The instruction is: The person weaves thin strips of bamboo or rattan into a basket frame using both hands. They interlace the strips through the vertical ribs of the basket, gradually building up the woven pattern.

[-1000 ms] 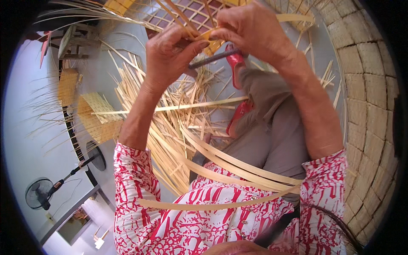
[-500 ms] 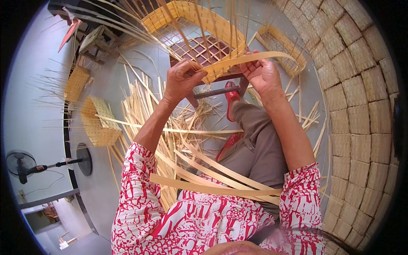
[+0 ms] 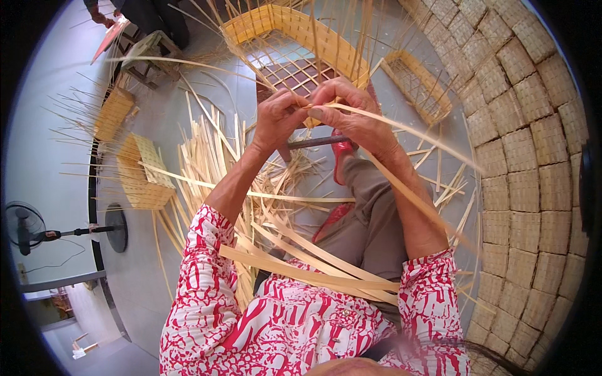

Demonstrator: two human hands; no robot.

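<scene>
In front of me a half-woven basket [image 3: 338, 56] with a yellow woven wall and an open lattice base rests on a dark red stool [image 3: 313, 142]. Thin upright stakes rise from its wall. My left hand [image 3: 276, 122] pinches at the basket's near corner, its thumb and fingertips together. Close beside it, my right hand [image 3: 354, 116] is closed on a pale weaving strip [image 3: 426, 133], thumb against fingers. One length of strip runs out to the right; another [image 3: 414, 203] trails down past my right forearm. My fingers hide where strip and wall meet.
Loose strips [image 3: 301, 276] lie across my lap, and a heap of splints [image 3: 213, 150] covers the floor at left. Unfinished baskets stand left [image 3: 144, 169] and right [image 3: 417, 88]. A floor fan [image 3: 25, 225], a small stool [image 3: 147, 56], stacked woven blocks [image 3: 527, 156] and another person's legs [image 3: 163, 22] surround me.
My right hand has turned over and moved left, close to my left hand. The strip that arched above it now hangs out to the right and down. Another person shows more at top left.
</scene>
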